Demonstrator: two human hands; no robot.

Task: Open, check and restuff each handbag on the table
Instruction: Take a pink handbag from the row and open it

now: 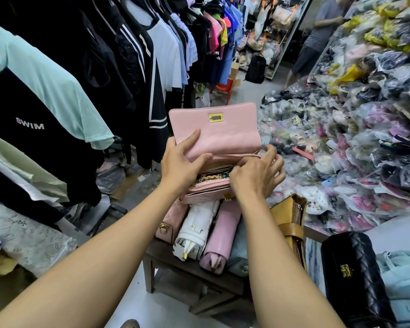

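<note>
A pink bag (218, 136) is held open just above a small table (152, 268) packed with other bags (197, 230). The left hand (182, 162) pinches the raised flap near its fold; the right hand (256, 174) curls its fingers over the inner rim. A gold chain (211, 177) lies inside. The bag looks light, soft and glossy — likely slippery — so fold and rim seem the surest holds.

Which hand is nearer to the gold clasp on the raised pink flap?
Left. The left hand holds the flap just below the clasp, thumb on it. The right hand is lower, gripping the bag at its mouth, farther away.
</note>
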